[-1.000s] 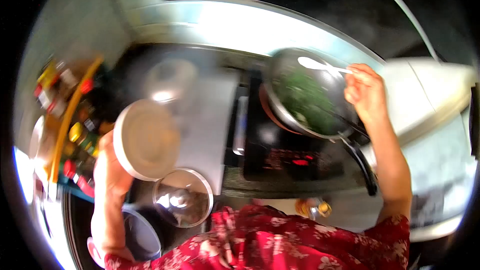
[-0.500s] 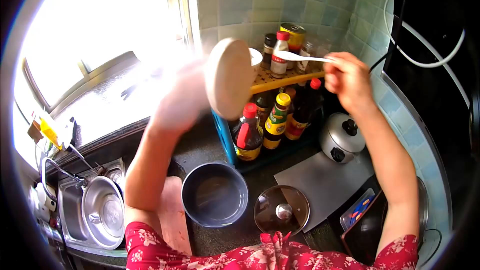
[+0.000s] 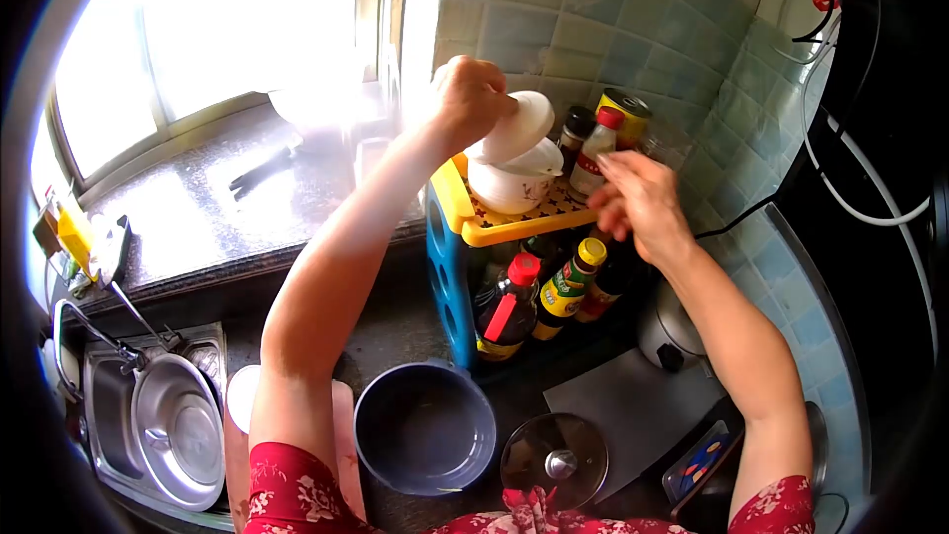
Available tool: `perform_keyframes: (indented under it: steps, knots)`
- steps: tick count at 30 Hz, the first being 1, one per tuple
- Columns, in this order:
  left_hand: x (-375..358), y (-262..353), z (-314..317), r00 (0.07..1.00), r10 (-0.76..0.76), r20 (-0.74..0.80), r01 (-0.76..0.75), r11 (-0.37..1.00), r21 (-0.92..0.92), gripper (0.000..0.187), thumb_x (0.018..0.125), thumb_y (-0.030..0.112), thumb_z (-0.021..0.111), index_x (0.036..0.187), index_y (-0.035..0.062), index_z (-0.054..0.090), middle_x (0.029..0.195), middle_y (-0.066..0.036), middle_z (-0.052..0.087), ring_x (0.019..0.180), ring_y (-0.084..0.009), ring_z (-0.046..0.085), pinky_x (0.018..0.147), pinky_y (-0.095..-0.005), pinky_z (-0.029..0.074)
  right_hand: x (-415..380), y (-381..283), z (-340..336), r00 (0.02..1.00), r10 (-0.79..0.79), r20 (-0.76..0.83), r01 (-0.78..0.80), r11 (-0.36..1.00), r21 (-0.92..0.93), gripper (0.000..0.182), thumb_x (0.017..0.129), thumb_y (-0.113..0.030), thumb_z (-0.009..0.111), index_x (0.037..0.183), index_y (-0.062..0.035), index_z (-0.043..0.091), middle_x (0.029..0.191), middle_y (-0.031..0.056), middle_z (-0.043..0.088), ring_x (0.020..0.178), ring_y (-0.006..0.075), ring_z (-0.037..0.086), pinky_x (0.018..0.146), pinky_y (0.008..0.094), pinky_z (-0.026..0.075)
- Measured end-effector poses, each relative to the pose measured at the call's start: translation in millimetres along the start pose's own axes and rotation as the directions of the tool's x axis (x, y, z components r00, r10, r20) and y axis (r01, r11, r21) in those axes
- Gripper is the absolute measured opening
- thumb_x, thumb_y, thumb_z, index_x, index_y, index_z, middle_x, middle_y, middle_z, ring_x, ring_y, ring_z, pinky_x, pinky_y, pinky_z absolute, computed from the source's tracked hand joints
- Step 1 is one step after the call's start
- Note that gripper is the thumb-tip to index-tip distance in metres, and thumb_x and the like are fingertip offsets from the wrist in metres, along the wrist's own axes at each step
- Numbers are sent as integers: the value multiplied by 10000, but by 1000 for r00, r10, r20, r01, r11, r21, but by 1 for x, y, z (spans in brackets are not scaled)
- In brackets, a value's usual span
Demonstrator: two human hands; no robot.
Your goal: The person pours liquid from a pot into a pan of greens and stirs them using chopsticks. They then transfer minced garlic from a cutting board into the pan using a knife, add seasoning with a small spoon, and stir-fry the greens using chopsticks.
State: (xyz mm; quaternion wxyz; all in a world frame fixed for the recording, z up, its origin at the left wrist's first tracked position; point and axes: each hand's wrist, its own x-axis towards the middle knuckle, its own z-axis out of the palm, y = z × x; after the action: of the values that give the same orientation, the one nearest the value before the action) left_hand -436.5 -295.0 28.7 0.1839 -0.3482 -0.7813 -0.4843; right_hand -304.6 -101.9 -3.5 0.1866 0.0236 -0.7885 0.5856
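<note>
tiled wall (image 3: 534,0) backs the yellow shelf (image 3: 534,229). the left hand (image 3: 470,99) pinches a white lid (image 3: 524,129), tilted over the white bowl (image 3: 506,190) on the shelf; a slack grip could let it clatter down. the right hand (image 3: 645,206), fingers loosely parted, seems empty; a careless swing could topple the red-capped jar (image 3: 590,160) just beside it, maybe onto the bottles (image 3: 565,289) below.

A metal basin (image 3: 190,447) sits in the sink (image 3: 111,400).
</note>
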Motion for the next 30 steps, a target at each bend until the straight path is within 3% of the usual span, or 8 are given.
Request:
perform_keyframes:
  steps: [2,4,9,12,25,27,28,30]
  knots:
    - [4,-3,11,995,94,-13,-94,995,-17,187,648,118,625,737,-45,602,613,-124,578,568,-157,565,545,-281,452,-31,-21,-9,996,73,-57,-78,992,-95,322,826,-266,527,981,16,517,661,100,564,412,108,507,325,189,347]
    - [7,3,16,997,71,36,-76,984,162,142,613,87,640,722,-5,636,731,-186,602,689,-323,599,667,-353,489,-61,-27,-25,981,181,-71,-191,966,-172,309,834,-252,515,975,24,520,666,97,562,419,102,510,332,182,351]
    - [12,-3,27,987,132,93,-149,966,211,44,602,43,571,587,2,573,652,-202,560,669,-369,563,621,-397,463,-124,-37,-70,951,273,-149,-305,909,-282,165,822,-123,532,893,26,549,659,81,573,438,83,505,358,183,350]
    - [14,4,28,983,59,173,-114,938,326,147,625,92,654,744,6,640,729,-181,612,703,-306,607,670,-366,484,-154,-45,-96,932,285,-224,-346,883,-316,167,817,-111,530,893,37,547,657,93,574,439,92,509,358,180,357]
    - [18,11,43,981,50,185,-126,895,427,128,606,88,684,717,41,640,753,-150,621,731,-298,602,676,-358,480,-216,-61,-128,882,314,-350,-439,819,-369,162,803,-89,519,855,60,551,651,103,569,448,100,519,363,187,368]
    - [16,17,41,972,-21,232,-82,901,426,142,698,23,491,768,-15,608,845,-221,598,839,-355,584,724,-391,473,-223,-65,-131,879,317,-355,-445,812,-378,158,803,-85,520,861,58,552,653,98,568,454,98,518,365,186,367]
    - [18,9,45,983,-14,185,-83,859,504,114,649,149,654,742,83,646,754,-118,623,725,-279,604,663,-357,480,-227,-68,-133,878,317,-358,-449,804,-390,156,803,-82,521,866,56,553,654,93,566,460,95,518,367,185,365]
    - [19,9,50,980,-75,187,-52,804,592,143,668,203,644,774,107,647,760,-111,622,721,-268,603,658,-362,480,-237,-76,-138,851,328,-411,-492,773,-401,163,810,-99,515,882,41,558,670,75,561,473,83,506,380,185,356]
